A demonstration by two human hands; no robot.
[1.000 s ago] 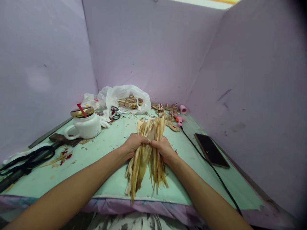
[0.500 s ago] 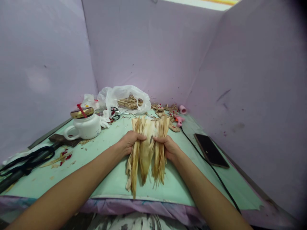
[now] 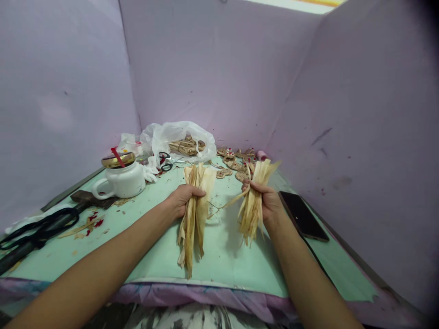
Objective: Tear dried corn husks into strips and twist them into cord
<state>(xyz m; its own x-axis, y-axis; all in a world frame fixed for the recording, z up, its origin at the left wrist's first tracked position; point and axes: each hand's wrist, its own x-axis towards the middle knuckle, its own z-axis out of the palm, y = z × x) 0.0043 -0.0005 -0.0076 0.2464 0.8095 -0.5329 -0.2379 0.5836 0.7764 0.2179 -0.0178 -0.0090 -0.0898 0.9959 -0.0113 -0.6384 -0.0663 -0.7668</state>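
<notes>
My left hand [image 3: 186, 199] is closed around a bundle of dried corn husks [image 3: 197, 224], thumb across the front, the tails hanging toward the table's front edge. To the right, my right hand [image 3: 269, 201] grips a second bundle of dried husk strips [image 3: 253, 212], raised above the table with frayed lower ends. A thin husk strip [image 3: 231, 201] sticks out from the right bundle toward the left one. Whether it still joins the two I cannot tell. The fingers behind both bundles are hidden.
A white mug [image 3: 124, 181] with a gold lid stands left, by a hammer [image 3: 91, 199] and black-handled tool [image 3: 41, 233]. Behind are scissors [image 3: 167, 161], a plastic bag [image 3: 202, 130] holding husks, and braided pieces [image 3: 233, 164]. A phone [image 3: 303, 214] lies right, near a black cable [image 3: 318, 262].
My right hand has moved right and up with its bundle, away from the left one. The husk sheet between my hands has parted. My left hand has hardly moved.
</notes>
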